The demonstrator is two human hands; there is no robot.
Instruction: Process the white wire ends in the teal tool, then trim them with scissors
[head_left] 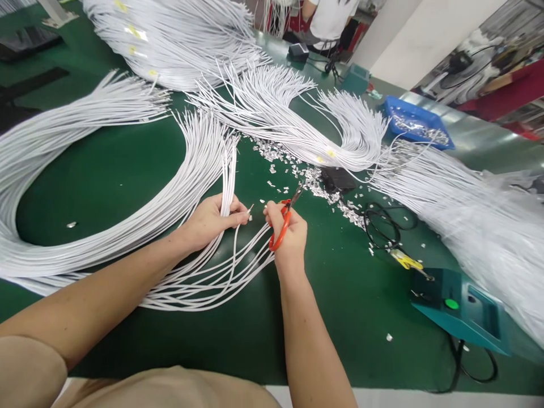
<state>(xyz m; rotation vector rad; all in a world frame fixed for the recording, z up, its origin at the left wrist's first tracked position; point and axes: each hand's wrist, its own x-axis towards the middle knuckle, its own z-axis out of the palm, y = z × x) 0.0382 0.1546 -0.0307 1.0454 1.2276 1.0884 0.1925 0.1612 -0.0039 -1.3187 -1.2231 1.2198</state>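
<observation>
A: What do your hands have hold of?

B: Your left hand (210, 221) is closed around a few strands of the white wires (127, 226); thumb and fingertips pinch one wire end (250, 211), whose metal tip sticks out towards your other hand. Your right hand (289, 238) is wrapped around the orange-handled scissors (284, 222), fingers through the loops, the short blades pointing up and away from you. Whether the blades are parted I cannot tell.

A: And where do the wires lie?

B: The bundle you hold curves in a wide arc over the green surface (106, 175), round to your left and back under your forearms. More white bundles fan out beyond it.

A: Any containers about?

B: A blue tray (393, 107) sits at the far right of the surface, with a heap of small shiny metal pieces (419, 127) in it. Loose bits of the same look, the cut scraps (314, 178), are scattered on the surface just beyond the scissors, outside any container. A teal box (463, 309) with a green button stands near the right edge, with a black cable (382, 226) coiled between it and the scraps. At the far right lies a clear plastic bag (501, 226) with white wires in it.

A: Anyone else?

B: A person in a white shirt (331, 20) is at the far end.
</observation>
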